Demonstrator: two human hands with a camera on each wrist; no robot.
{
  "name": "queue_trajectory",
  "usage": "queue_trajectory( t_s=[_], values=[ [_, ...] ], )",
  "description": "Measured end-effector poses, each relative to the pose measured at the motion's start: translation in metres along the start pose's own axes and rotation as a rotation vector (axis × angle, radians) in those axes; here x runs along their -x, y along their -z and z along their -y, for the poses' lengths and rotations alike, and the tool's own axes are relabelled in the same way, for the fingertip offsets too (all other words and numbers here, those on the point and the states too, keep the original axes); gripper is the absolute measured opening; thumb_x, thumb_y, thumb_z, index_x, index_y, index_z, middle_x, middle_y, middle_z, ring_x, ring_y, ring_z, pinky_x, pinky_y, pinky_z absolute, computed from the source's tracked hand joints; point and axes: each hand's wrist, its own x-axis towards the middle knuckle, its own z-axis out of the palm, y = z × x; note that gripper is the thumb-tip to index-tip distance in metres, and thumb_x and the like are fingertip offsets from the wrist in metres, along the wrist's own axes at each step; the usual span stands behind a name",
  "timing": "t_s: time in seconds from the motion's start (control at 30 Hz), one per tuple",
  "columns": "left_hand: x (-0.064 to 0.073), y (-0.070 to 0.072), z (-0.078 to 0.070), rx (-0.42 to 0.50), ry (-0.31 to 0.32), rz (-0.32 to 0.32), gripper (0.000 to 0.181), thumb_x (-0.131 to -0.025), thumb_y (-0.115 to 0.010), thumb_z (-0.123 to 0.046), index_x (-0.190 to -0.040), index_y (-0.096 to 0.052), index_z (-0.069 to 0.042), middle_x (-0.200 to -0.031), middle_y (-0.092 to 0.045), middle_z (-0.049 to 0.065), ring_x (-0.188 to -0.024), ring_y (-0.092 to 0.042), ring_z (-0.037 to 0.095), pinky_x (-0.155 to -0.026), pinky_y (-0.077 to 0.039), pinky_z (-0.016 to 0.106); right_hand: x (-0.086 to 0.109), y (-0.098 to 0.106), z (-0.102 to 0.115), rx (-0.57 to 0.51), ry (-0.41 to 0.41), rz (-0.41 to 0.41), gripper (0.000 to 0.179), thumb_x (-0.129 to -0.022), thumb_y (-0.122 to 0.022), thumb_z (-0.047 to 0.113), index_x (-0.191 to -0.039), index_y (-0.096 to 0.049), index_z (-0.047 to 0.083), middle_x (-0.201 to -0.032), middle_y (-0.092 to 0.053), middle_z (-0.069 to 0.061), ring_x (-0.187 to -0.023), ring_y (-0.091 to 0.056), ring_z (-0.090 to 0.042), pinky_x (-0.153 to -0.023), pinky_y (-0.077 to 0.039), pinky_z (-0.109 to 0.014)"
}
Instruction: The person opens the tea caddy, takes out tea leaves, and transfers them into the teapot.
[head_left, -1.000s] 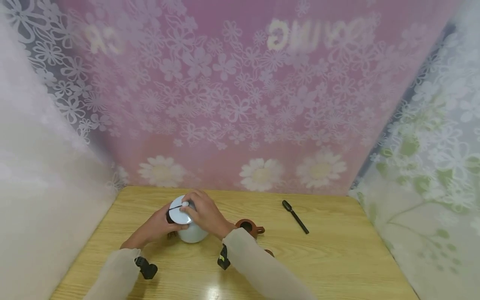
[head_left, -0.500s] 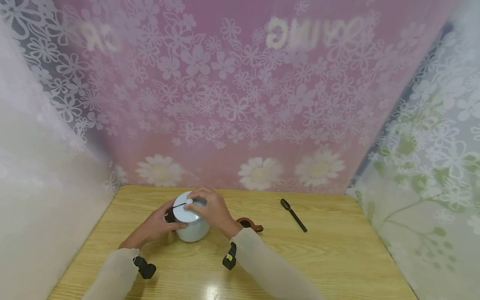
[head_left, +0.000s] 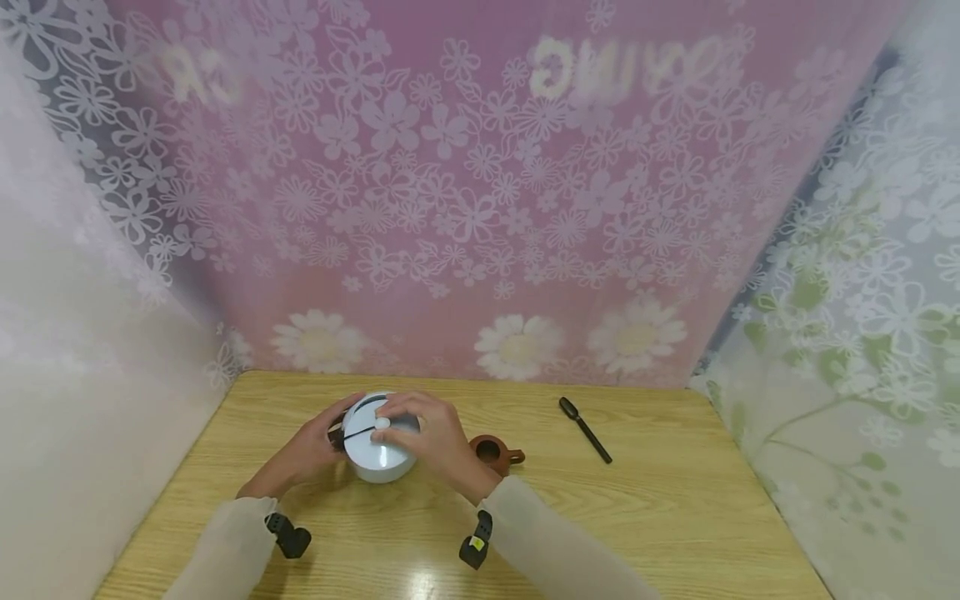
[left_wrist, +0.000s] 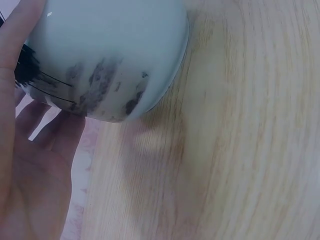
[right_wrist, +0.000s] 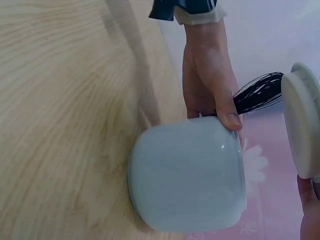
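A glossy white ceramic jar (head_left: 381,477) with dark painted marks on one side (left_wrist: 107,82) stands on the left of the table. My left hand (head_left: 311,450) grips its left side, its thumb at the rim in the right wrist view. The jar's round lid (head_left: 363,447) overlaps the mouth in the head view; the right wrist view shows a gap between lid and jar. By its small knob (head_left: 382,423), my right hand (head_left: 438,437) pinches this lid. A black cord crosses the lid top, and a black tassel (right_wrist: 262,92) hangs beside the jar.
A small reddish-brown teapot (head_left: 501,442) with its top open stands just right of my right wrist. Farther right lies a black spoon (head_left: 587,431). The wooden table (head_left: 637,517) ends at patterned fabric walls on the left, right and back.
My right hand has moved the lid rightward, then toward me, low over the jar's mouth; the jar's far rim now shows behind it. My left hand stays on the jar.
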Motion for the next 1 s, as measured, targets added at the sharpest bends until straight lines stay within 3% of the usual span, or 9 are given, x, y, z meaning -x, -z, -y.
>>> queue_trajectory(
  t_s=[0.17, 0.4, 0.5, 0.77, 1.0],
  values=[
    [0.000, -0.002, 0.001, -0.001, 0.018, -0.018, 0.089, -0.100, -0.070, 0.004, -0.175, -0.027, -0.018, -0.177, -0.028, 0.024, -0.158, -0.034, 0.056, -0.120, -0.045, 0.067, 0.017, 0.002, 0.000, -0.021, 0.014, 0.025, 0.027, -0.091, -0.090, 0.039, -0.115, -0.086, 0.028, -0.131, -0.076, 0.016, -0.135, -0.065, -0.006, -0.119, -0.053, -0.038],
    [-0.002, -0.004, 0.002, 0.004, 0.029, -0.043, 0.095, -0.099, -0.084, -0.031, -0.175, -0.028, -0.017, -0.177, -0.029, 0.022, -0.159, -0.035, 0.054, -0.122, -0.042, 0.070, 0.038, 0.003, -0.006, -0.028, 0.094, 0.071, 0.027, -0.087, -0.093, 0.026, -0.113, -0.087, 0.020, -0.125, -0.080, 0.004, -0.135, -0.068, -0.015, -0.118, -0.054, -0.035],
    [-0.003, -0.005, 0.001, 0.010, 0.044, -0.049, 0.101, -0.095, -0.087, -0.039, -0.175, -0.028, -0.018, -0.177, -0.031, 0.021, -0.160, -0.035, 0.052, -0.123, -0.041, 0.070, 0.049, 0.003, -0.013, -0.037, 0.068, 0.112, 0.026, -0.089, -0.092, 0.026, -0.114, -0.087, 0.021, -0.126, -0.080, 0.003, -0.134, -0.070, -0.017, -0.115, -0.056, -0.033],
    [-0.004, -0.003, 0.001, -0.032, 0.024, -0.050, 0.102, -0.096, -0.087, -0.040, -0.175, -0.027, -0.016, -0.178, -0.029, 0.021, -0.159, -0.035, 0.052, -0.123, -0.042, 0.067, 0.072, -0.008, -0.038, -0.060, -0.036, 0.198, 0.024, -0.091, -0.091, 0.029, -0.113, -0.087, 0.020, -0.131, -0.079, 0.004, -0.134, -0.069, -0.017, -0.121, -0.051, -0.034],
    [-0.004, -0.005, 0.003, 0.004, 0.027, -0.044, 0.102, -0.096, -0.087, -0.038, -0.175, -0.026, -0.016, -0.179, -0.027, 0.020, -0.161, -0.034, 0.051, -0.124, -0.042, 0.065, 0.085, -0.016, -0.062, -0.044, -0.108, 0.210, 0.025, -0.090, -0.092, 0.031, -0.111, -0.087, 0.019, -0.118, -0.080, 0.009, -0.130, -0.071, -0.014, -0.121, -0.050, -0.032]
  ],
)
